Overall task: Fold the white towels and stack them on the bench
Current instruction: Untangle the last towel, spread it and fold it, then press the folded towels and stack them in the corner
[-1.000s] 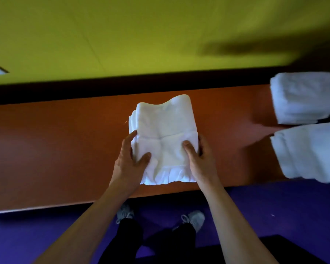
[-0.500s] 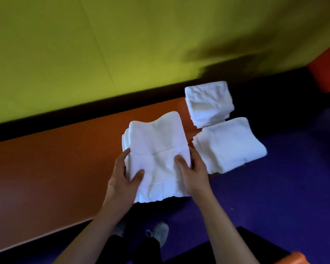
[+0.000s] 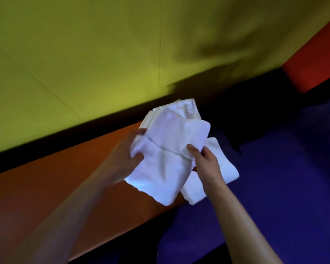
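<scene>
Hands hold a folded white terry towel between them, near the middle of the head view and above the far end of the long orange-brown bench. The left hand, blurred, grips the towel's edge at about 9 o'clock, its thumb curled onto the top face and its fingers wrapped underneath, out of sight. The right hand pinches the towel's edge at about 3 o'clock, thumb pressed on top along a stitched band, the other fingers tucked below the cloth. The towel is tilted, its near corner drooping toward 6 o'clock past the bench's front edge. Under and just beyond it, toward 4 o'clock, a second folded white towel lies at the bench's end, partly covered by the held towel and the right wrist. At 12 o'clock from the held towel, another piece of white cloth peeks out; whether it is a separate towel cannot be told. Behind the bench rises a yellow-green wall, with a dark strip along its base. A purple carpeted floor fills the side toward 4 o'clock, and a red-orange panel stands at 2 o'clock.
</scene>
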The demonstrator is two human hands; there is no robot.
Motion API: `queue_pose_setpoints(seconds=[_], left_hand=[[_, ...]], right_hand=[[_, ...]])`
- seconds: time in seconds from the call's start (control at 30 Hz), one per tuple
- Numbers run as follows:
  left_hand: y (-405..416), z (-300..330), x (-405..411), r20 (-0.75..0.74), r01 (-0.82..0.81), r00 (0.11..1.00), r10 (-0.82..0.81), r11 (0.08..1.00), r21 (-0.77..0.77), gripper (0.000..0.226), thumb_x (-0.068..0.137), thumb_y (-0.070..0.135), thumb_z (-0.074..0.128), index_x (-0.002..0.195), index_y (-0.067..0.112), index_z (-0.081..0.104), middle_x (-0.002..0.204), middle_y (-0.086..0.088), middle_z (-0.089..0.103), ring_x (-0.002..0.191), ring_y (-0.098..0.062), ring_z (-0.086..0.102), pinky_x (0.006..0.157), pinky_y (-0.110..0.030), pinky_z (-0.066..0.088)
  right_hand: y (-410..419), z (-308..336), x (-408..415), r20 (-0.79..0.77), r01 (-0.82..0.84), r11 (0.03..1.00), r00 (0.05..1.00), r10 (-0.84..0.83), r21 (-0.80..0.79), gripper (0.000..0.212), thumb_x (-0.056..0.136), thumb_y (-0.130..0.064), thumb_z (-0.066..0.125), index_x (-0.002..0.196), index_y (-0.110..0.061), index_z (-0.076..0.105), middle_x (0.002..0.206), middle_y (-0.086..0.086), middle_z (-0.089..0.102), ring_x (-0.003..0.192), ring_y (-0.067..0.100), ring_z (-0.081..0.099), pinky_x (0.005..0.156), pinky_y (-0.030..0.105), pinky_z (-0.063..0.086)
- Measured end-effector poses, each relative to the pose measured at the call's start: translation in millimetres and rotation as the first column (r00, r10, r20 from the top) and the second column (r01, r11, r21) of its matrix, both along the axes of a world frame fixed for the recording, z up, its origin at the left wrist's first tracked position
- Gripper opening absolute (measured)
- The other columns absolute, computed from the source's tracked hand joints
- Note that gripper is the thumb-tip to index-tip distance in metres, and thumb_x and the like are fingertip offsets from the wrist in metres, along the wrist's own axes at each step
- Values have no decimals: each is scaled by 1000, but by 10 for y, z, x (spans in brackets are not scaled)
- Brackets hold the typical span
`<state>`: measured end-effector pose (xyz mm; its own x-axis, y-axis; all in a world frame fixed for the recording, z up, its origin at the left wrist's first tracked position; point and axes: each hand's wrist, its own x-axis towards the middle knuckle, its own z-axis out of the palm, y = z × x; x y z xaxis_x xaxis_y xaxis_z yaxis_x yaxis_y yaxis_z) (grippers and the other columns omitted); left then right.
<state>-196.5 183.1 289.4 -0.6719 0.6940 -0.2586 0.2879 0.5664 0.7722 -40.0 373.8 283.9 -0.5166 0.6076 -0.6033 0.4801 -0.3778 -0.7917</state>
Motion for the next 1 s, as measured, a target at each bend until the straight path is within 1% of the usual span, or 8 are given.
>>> queue_pose_setpoints(seconds=[0.07,0.33,0.4,0.53,0.67,0.77,0.87,1.0], left_hand=[[356,-3,-336,-73,64,995,-71,994,-87,66,84,12,61,139,42,39,119,9,57,81,-14,61,71,-30,47],[1602,-146,-1174,-249,179,930,-269,927,-331,68,92,9,52,150,37,32,69,10,41,78,-26,44,73,-32,29],[1829,-234,-1252,-262,183,919,-296,906,-383,64,92,10,50,148,35,34,75,6,47,88,-29,48,79,-36,32],[2062,-653,-1320,-326,146,869,-372,823,-548,71,90,24,57,153,36,26,135,-8,56,123,-33,50,104,-46,31],[1876,-1186,-1029,-359,6,876,-323,751,-660,73,95,46,55,157,39,17,165,-6,14,149,-34,19,112,-57,28],[1646,-1481,-757,-373,-33,896,-240,803,-595,57,99,54,34,153,38,28,165,-7,17,153,-35,6,109,-60,35],[1536,-1558,-591,-386,-60,896,-219,802,-595,55,101,50,28,154,34,30,164,-11,17,152,-38,4,110,-60,36],[1608,-1477,-447,-412,-133,902,-127,827,-547,52,104,42,37,154,33,31,166,-7,11,153,-35,-1,108,-58,36]], right_hand=[[181,-77,-186,-15,26,997,1000,-27,-77,26,91,-36,67,111,-20,70,104,-1,76,99,21,72,77,34,57],[833,-352,-624,33,105,986,994,-102,-130,24,87,-33,73,105,-20,66,98,1,70,82,15,74,79,33,63],[966,-430,-649,56,71,989,996,-64,-129,17,87,-36,72,93,-21,66,94,3,74,83,16,75,82,36,62],[1240,-756,-665,270,-128,985,958,92,117,39,86,-52,66,82,-13,67,79,-1,70,80,19,67,66,31,53],[1407,-1008,-546,388,-265,825,920,60,500,46,87,-45,69,120,-17,54,112,2,60,101,23,56,82,33,45],[1453,-1064,-448,356,-385,508,921,157,771,55,88,-35,70,137,-22,48,133,8,53,117,29,50,96,46,41],[1477,-1217,-415,444,-573,270,795,413,774,55,93,-38,60,145,-27,46,148,6,47,134,28,43,105,48,37],[1545,-1366,-398,518,-680,244,702,488,691,56,94,-38,60,147,-27,44,153,7,41,143,29,36,112,47,31]])
